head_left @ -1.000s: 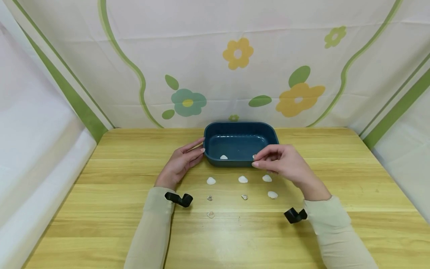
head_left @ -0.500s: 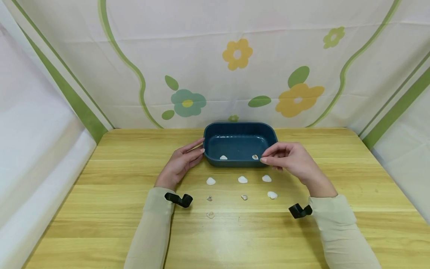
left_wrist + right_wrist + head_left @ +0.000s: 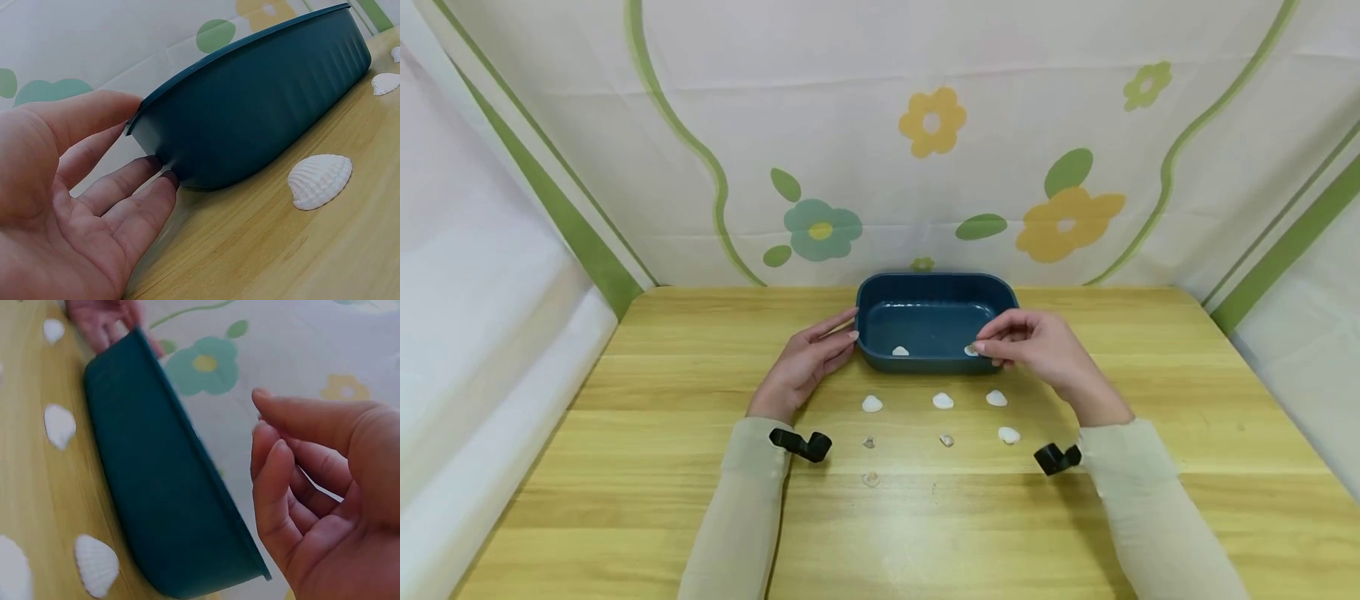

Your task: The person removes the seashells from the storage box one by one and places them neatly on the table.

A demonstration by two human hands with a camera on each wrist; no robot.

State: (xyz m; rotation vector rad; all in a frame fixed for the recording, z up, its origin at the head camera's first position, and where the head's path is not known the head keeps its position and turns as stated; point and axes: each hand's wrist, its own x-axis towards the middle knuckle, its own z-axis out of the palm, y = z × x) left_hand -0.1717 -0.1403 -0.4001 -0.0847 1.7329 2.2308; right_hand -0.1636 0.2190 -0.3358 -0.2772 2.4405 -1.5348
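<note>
A dark blue-green basin stands at the back of the wooden table. Fingers spread, my left hand touches its left end with the fingertips, as the left wrist view confirms. Over the front right rim, my right hand pinches a tiny brownish shell, mostly hidden by thumb and finger. One white shell lies in the basin at the front left. Another pale shell shows inside at the front right, overlapped by the right fingertips. In front of the basin lies a row of white shells.
A further white shell lies on the right, nearer me. Small brownish shells are among those on the table. Behind the basin hangs a flower-print cloth. Each wrist wears a black camera mount.
My right hand drew back a little to the right, baring the shell at the front right in the basin, then came left over it again. The left hand stayed at the basin.
</note>
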